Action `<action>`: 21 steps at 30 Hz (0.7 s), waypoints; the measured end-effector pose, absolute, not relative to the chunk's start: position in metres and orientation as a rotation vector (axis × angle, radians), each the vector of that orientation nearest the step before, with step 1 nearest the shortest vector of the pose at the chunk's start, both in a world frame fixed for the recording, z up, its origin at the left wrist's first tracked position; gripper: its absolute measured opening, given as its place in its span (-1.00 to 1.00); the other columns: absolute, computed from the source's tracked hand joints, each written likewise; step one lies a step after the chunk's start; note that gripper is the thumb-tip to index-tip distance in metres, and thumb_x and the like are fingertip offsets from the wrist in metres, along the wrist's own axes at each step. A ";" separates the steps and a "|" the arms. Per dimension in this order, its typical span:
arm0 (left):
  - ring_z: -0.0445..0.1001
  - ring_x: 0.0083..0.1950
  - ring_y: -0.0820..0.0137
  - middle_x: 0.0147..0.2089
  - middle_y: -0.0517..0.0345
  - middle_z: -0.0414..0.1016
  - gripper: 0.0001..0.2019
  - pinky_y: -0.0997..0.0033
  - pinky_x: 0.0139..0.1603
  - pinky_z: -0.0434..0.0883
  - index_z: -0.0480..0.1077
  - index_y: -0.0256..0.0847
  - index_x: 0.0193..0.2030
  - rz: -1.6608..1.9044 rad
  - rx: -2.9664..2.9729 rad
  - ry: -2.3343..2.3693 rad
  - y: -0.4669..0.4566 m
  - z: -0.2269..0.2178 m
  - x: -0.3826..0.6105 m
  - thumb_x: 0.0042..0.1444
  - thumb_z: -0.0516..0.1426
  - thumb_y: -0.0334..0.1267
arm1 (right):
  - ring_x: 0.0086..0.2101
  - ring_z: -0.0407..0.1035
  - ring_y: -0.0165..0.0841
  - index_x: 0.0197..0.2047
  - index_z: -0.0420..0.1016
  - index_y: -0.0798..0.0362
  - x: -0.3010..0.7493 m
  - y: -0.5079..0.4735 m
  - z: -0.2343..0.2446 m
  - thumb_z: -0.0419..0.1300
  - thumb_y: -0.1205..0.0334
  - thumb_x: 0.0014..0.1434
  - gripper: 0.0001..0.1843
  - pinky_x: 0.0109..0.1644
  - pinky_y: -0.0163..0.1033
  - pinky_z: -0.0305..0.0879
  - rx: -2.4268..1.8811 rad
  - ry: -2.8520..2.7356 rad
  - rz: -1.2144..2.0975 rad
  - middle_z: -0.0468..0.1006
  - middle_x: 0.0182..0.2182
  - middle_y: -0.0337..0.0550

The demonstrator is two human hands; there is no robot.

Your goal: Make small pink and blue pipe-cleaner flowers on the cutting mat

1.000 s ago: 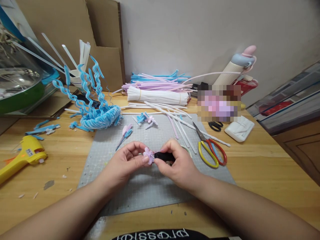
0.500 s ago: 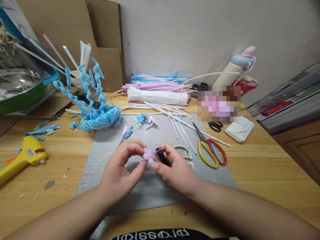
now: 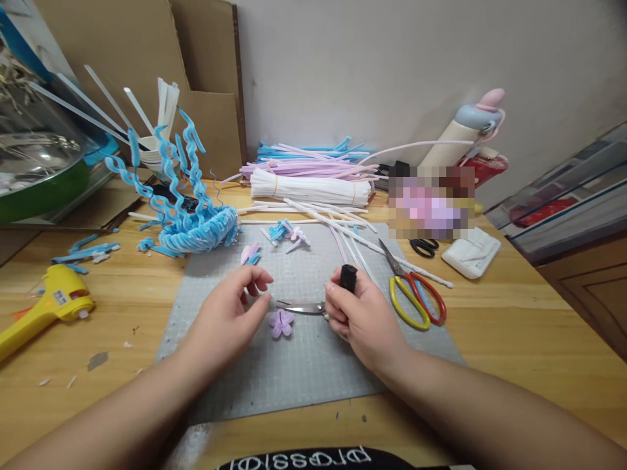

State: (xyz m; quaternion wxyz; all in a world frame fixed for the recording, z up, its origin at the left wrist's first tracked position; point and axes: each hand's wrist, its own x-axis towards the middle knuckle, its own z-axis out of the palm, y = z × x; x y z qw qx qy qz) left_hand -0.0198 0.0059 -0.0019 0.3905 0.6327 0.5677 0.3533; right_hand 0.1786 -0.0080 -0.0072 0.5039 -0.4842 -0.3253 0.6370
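My right hand (image 3: 360, 307) is closed in a fist around a short black stick-like object (image 3: 348, 278), whose top end pokes out above the thumb. Pale-handled scissors (image 3: 301, 307) lie behind this hand with their blades pointing left; the hand hides most of the handles, and whether it grips them I cannot tell. A lilac five-petalled fuzzy flower (image 3: 281, 324) rests on the grey cutting mat (image 3: 294, 385), just below the blades. Close to the flower's left, my left hand (image 3: 235, 303) holds nothing, its fingers curved and apart from the thumb.
Red-and-yellow-handled scissors (image 3: 411, 294) lie to the right. Bundled white pipe cleaners (image 3: 311, 190) lie at the back. A blue fuzzy basket shape (image 3: 198, 232) and a yellow glue gun (image 3: 61, 300) are on the left. A white box (image 3: 471, 253) sits at the right.
The lilac flower has left my fingers and lies on the mat. My right hand has moved right and turned upright with the black object. My left hand has drawn slightly left; the scissor blades now show.
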 end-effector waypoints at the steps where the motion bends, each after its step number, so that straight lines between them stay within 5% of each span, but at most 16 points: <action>1: 0.36 -0.33 0.32 -0.36 0.19 0.40 -0.86 0.34 -0.26 0.27 0.42 -0.16 -0.23 0.753 1.709 1.444 0.008 -0.002 -0.023 0.04 0.15 -0.40 | -0.64 0.01 -0.55 -0.30 0.18 -0.03 0.179 -0.008 -0.007 0.23 0.17 0.08 -0.75 -0.65 -0.45 -0.12 -1.193 -0.814 1.586 0.14 -0.63 -0.47; 9: 0.36 -0.06 0.16 -0.18 0.03 0.43 -0.87 0.16 -0.04 0.29 0.42 -0.21 -0.23 0.167 2.145 1.306 0.007 -0.003 -0.023 0.06 0.16 -0.29 | -0.74 0.14 -0.57 -0.25 0.23 -0.01 0.175 -0.018 -0.012 0.10 0.31 0.17 -0.92 -0.75 -0.42 0.09 -1.475 -1.274 1.851 0.37 -0.54 -0.36; 17: 0.37 -0.20 0.26 -0.32 0.08 0.40 -0.82 0.27 -0.16 0.28 0.42 -0.22 -0.39 0.261 2.081 1.300 0.007 -0.006 -0.019 0.17 0.06 -0.25 | -0.73 0.27 -0.50 -0.20 0.30 0.04 0.172 -0.017 -0.020 0.17 0.20 0.16 -0.84 -0.65 -0.36 0.20 -1.299 -1.123 1.981 0.43 -0.59 -0.32; 21: 0.31 -0.34 0.34 -0.41 0.17 0.35 -0.79 0.35 -0.31 0.22 0.37 -0.23 -0.43 0.431 1.825 1.368 0.009 0.001 -0.019 0.13 0.08 -0.15 | -0.68 0.13 -0.58 -0.25 0.31 0.05 0.174 -0.013 -0.017 0.27 0.11 0.06 -0.72 -0.67 -0.42 0.01 -1.200 -0.896 1.831 0.37 -0.53 -0.35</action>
